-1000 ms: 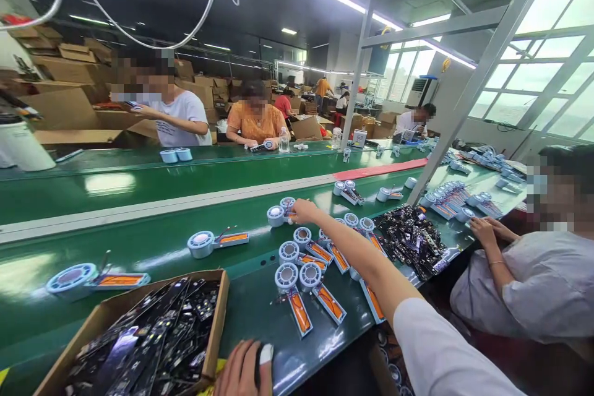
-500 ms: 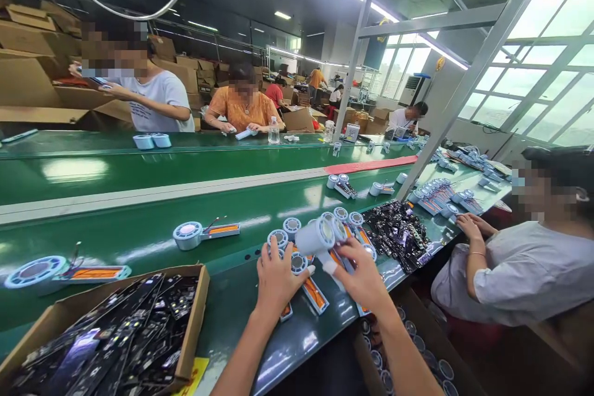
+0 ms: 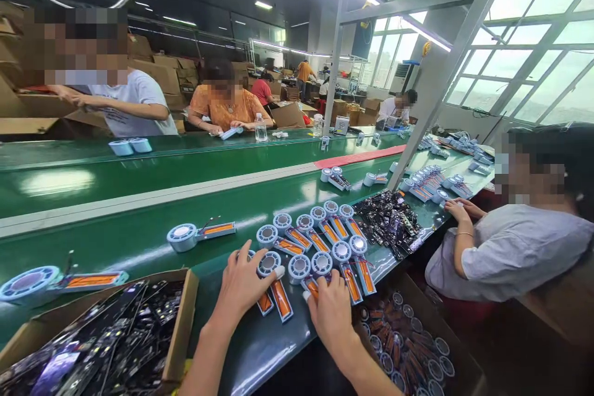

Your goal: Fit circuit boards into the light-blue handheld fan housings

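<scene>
Several light-blue handheld fan housings, with round heads and orange strips in their handles, lie in two rows on the green bench. My left hand (image 3: 241, 281) is curled around the head of one fan housing (image 3: 281, 300) at the left end of the near row, its white-capped thumb at the rim. Another handle shows beside it, partly under the hand. My right hand (image 3: 331, 309) has its fingers closed over the handle of a fan housing (image 3: 321, 263) in the middle of that row. The fingers hide most of this handle.
A cardboard box (image 3: 188, 315) of black circuit boards stands at front left. More boards lie in a pile (image 3: 390, 219) to the right. Single fan housings (image 3: 182, 237) rest on the green belt. Below the bench edge is a box of fan housings (image 3: 417, 346). A co-worker (image 3: 505, 253) sits at right.
My right hand has come down from holding fan housings in the air; they now lie in the near row. My left hand stays by the row's left end. The view has shifted slightly.
</scene>
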A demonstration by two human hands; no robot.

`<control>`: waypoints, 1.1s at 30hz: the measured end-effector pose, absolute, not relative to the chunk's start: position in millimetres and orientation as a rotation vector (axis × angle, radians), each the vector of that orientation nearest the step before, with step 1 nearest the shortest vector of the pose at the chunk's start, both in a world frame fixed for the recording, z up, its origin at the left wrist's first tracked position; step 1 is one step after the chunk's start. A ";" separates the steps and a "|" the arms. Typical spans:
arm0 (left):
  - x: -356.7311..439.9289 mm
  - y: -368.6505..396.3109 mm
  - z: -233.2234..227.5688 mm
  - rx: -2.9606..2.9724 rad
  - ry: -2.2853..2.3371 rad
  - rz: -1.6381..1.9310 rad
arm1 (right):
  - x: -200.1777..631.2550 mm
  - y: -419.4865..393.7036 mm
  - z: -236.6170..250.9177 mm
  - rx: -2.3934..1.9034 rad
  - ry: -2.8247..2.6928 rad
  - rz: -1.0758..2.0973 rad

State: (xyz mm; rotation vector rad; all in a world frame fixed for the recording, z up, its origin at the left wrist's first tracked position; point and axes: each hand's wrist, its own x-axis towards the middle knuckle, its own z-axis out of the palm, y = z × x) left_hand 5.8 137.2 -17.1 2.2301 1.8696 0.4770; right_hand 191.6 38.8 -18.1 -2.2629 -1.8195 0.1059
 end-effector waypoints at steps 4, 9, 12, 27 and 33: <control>0.1 128.2 -26.0 2.219 1.852 0.535 | 188.2 36.1 -32.8 -2.111 -1.867 -0.001; -4.7 110.4 -33.5 2.171 1.791 0.725 | 194.1 20.0 -23.4 -1.836 -1.917 -0.129; -10.7 104.2 -35.0 2.130 1.730 0.779 | 180.4 16.9 -22.4 -1.588 -2.069 -0.079; -2.2 72.1 -48.0 1.601 1.621 1.095 | 154.5 14.6 -66.5 -1.363 -2.318 0.103; -17.4 53.4 -28.8 1.572 1.688 1.151 | 162.0 17.5 -76.5 -1.263 -2.320 0.064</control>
